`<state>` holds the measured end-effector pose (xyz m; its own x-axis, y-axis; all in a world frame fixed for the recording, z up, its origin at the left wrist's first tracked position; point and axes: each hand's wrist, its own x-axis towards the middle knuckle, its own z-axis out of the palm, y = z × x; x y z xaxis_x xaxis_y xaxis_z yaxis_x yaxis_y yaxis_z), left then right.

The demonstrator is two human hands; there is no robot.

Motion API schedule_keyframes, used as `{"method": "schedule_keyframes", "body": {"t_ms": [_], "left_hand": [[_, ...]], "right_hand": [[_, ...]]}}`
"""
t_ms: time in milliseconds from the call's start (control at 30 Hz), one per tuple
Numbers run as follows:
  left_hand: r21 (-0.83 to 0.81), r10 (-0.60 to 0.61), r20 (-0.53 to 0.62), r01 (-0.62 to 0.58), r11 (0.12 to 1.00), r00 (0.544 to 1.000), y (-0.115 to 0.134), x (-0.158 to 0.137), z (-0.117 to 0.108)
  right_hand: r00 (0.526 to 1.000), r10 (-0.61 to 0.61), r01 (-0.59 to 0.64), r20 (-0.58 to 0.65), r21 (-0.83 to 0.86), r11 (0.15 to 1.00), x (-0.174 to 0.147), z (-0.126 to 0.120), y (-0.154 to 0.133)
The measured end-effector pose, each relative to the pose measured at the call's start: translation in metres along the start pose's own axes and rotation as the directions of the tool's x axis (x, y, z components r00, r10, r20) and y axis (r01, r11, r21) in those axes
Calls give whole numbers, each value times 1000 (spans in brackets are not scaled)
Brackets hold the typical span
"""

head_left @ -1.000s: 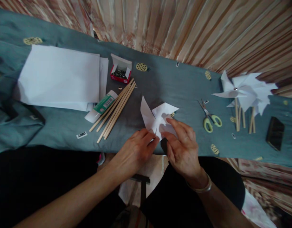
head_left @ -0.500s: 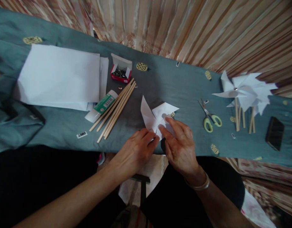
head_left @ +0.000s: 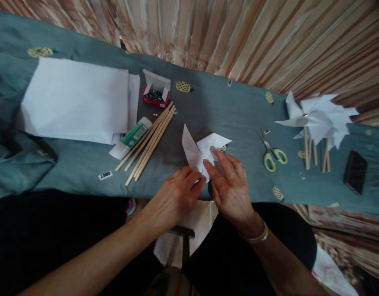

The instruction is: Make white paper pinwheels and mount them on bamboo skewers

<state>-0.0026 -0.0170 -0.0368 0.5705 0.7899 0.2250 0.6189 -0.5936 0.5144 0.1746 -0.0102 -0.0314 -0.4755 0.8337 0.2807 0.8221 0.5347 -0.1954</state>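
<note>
A white paper pinwheel [head_left: 191, 152], cut and partly folded, lies near the table's front edge. One blade stands up at its left, and another flap points to the right. My left hand [head_left: 181, 189] is closed in a pinch on its lower front part. With bent fingers, my right hand [head_left: 231, 185] holds the pinwheel from the right, two fingertips pressing close to its centre. My fingers cover part of the folds. Scissors with green handles [head_left: 271, 154] lie open on the cloth to the right of my right hand.
Left of the pinwheel are wooden sticks [head_left: 152, 144], a green-and-white glue tube [head_left: 132, 137], a red box of metal pins [head_left: 156, 94] and stacked paper [head_left: 75, 98]. To the right lie finished pinwheels on sticks [head_left: 323, 117] and a dark phone [head_left: 356, 172]. A curtain [head_left: 223, 37] hangs behind.
My right hand has shifted very slightly left over the paper. My left hand keeps its pinch, and the pinwheel looks nearly the same.
</note>
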Motion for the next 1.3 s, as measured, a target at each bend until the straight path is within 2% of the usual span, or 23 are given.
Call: {"method": "schedule_keyframes", "body": {"t_ms": [233,467,633,733,867,1033,1167,1300], "left_hand": [[3,20,-16,-20,1000,1000,-1,-1,1],[-6,12,-17,-12,1000,1000,-1,-1,1],[-27,0,-22,0,1000,1000,-4,-1,-8],[-46,-20,-106,15,999,994,-11,-3,-24],[-51,-54,-266,42,998,962,-24,-7,-48],[-60,-55,-375,35,998,925,-31,-10,-59],[-63,-36,-416,11,998,909,-33,-9,-60],[-88,-25,-371,-9,996,928,-27,-9,-54]], "right_hand": [[1000,14,-14,-20,6,1000,2,4,0],[994,-36,38,-103,16,999,6,14,0],[997,12,-10,-70,35,999,4,16,-3],[999,31,-31,-34,26,999,4,13,-6],[997,70,-70,-19,6,998,7,12,-9],[996,83,-83,-45,-4,997,10,15,-9],[995,75,-76,-67,-10,997,10,16,-11],[996,69,-71,-61,-38,997,8,13,-14]]}}
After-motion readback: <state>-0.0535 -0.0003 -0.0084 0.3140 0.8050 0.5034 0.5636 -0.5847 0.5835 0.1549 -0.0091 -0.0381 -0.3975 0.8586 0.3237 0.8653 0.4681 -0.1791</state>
